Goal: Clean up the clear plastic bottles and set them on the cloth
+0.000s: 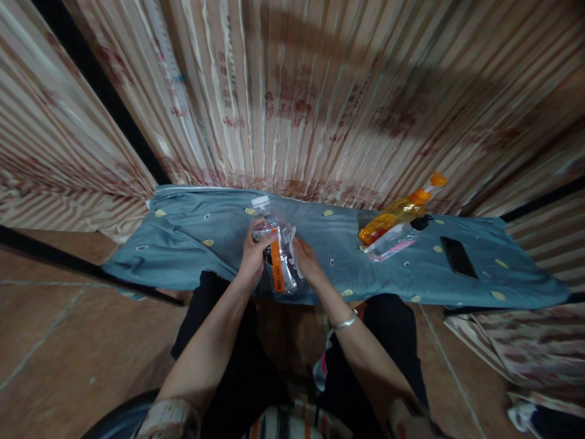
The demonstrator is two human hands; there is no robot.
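Observation:
My left hand (254,251) is wrapped round the upper part of a clear plastic bottle (287,281) with a white cap and an orange and black label. The bottle is tilted, its cap towards the far left and its base towards me, just above the cloth. At its right side, my right hand (307,261) is closed on a thin white piece (293,247) lying against the bottle. Whether that piece is a tissue or a loose edge of the label, I cannot tell. Some fingertips of the right hand are hidden.
A blue-green patterned cloth (338,277) covers the narrow table. To the right lie a pump bottle of orange liquid (388,219), a clear bottle with a black cap (388,244) and a black phone (458,257). A pleated curtain (292,122) hangs behind; dark poles flank the table.

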